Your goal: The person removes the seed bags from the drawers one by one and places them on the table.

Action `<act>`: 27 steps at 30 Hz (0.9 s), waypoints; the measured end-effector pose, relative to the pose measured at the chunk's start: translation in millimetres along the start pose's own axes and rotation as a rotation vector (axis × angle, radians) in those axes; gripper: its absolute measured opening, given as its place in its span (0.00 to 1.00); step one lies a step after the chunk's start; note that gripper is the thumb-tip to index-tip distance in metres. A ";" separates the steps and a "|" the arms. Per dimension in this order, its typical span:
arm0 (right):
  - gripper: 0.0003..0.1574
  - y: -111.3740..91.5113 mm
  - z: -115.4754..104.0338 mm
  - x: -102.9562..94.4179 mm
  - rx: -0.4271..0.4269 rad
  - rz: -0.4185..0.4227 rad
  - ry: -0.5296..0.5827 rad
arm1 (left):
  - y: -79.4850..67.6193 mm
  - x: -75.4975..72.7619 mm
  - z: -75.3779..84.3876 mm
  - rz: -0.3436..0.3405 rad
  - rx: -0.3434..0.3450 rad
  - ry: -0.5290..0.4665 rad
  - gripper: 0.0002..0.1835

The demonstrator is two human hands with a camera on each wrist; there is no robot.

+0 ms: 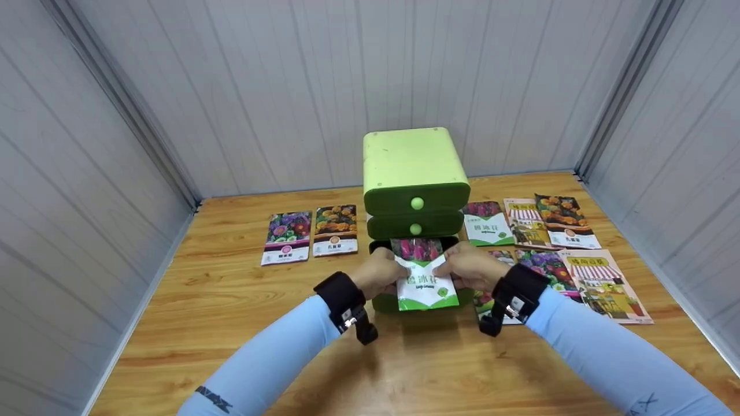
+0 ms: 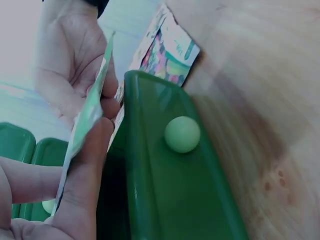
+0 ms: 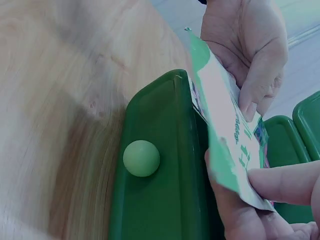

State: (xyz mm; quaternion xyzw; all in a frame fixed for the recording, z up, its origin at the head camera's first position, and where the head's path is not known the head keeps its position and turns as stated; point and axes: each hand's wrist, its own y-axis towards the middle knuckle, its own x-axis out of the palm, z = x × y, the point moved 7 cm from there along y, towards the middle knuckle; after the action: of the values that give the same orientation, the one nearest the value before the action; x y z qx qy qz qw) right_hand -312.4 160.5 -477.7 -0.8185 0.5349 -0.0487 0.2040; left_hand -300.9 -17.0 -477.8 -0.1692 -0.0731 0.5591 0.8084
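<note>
Between both hands is a white and green seed packet (image 1: 426, 294) with pink flowers on its upper part. My left hand (image 1: 377, 271) pinches its left edge, thumb on the front. On the other edge my right hand (image 1: 473, 266) pinches it the same way, thumb in front and fingers behind, as the right wrist view shows. The packet is tilted above the pulled-out bottom drawer (image 2: 170, 165) of a green drawer cabinet (image 1: 413, 159). In the right wrist view, the edge of something printed shows inside the drawer (image 3: 155, 195); the packet hides most of the interior.
To the left lie two flower seed packets (image 1: 335, 230) side by side. Several more packets (image 1: 607, 283) lie right of the cabinet, some overlapping. The upper two drawers (image 1: 416, 196) are closed, with round knobs. A white panel wall (image 1: 277, 98) stands behind the wooden table (image 1: 231, 300).
</note>
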 end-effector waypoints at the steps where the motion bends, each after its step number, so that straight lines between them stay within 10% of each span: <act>1: 0.33 -1.0 -0.9 -0.1 -0.008 0.003 -0.006 | -1.8 0.4 0.3 -0.005 0.016 -0.003 0.08; 13: 0.02 -8.9 -18.5 0.5 -0.138 0.049 0.029 | -10.8 -7.4 10.2 0.087 0.213 -0.004 0.13; 27: 0.12 -31.0 -79.0 -3.0 -0.522 0.220 -0.130 | -28.0 -41.6 38.0 0.147 0.436 0.052 0.11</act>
State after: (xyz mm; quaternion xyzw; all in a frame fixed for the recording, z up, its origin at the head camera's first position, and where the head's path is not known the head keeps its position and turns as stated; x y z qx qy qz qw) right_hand -310.7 151.6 -393.2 -0.7817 0.6007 0.1657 0.0244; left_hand -303.1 -57.2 -429.5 -0.0097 0.0830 0.6146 0.7844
